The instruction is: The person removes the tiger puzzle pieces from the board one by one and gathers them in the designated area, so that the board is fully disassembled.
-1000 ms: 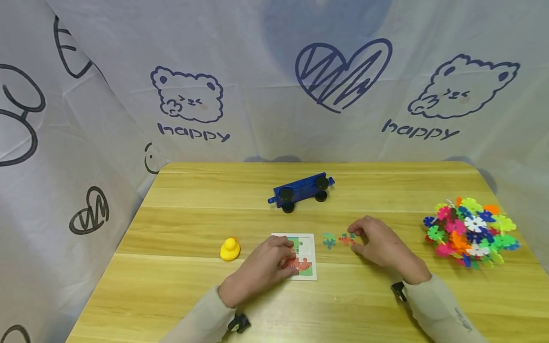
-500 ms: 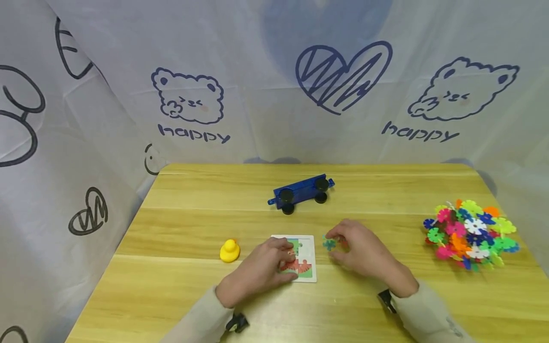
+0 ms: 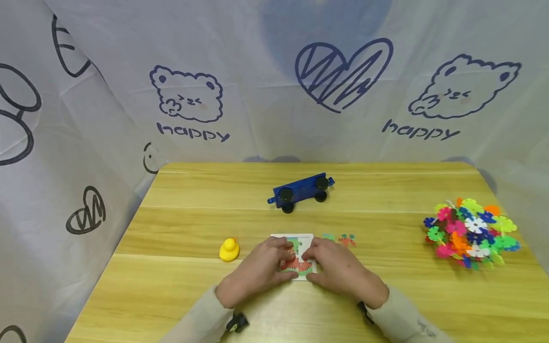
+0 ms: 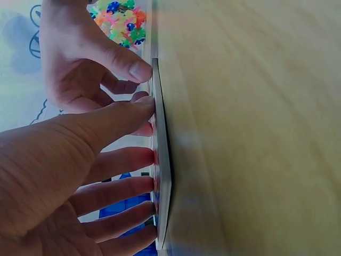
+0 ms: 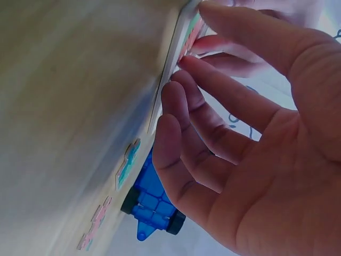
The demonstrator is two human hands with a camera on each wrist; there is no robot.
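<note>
A small white-framed jigsaw tray (image 3: 291, 235) lies mid-table with red and green pieces in it; bare white shows in its upper right part. My left hand (image 3: 260, 267) rests on the tray's left side, fingertips on the pieces and thumb at the near edge in the left wrist view. My right hand (image 3: 340, 270) touches the tray's right side, thumb near its lower right corner, fingers spread over the frame, with nothing seen in its grasp. Just right of the tray lie a green-blue puzzle piece (image 5: 128, 165) and a red puzzle piece (image 3: 347, 240), the former partly behind my right hand.
A yellow rubber duck (image 3: 229, 250) sits left of the tray. Beyond it, a blue toy wagon (image 3: 301, 189) with black wheels lies on its side. A pile of colourful flower-shaped pieces (image 3: 469, 233) stands at the right. Printed cloth (image 3: 274, 133) hangs behind the table.
My right hand has moved left from the loose puzzle pieces to the tray's right side, uncovering the red piece. My left hand has stayed on the tray.
</note>
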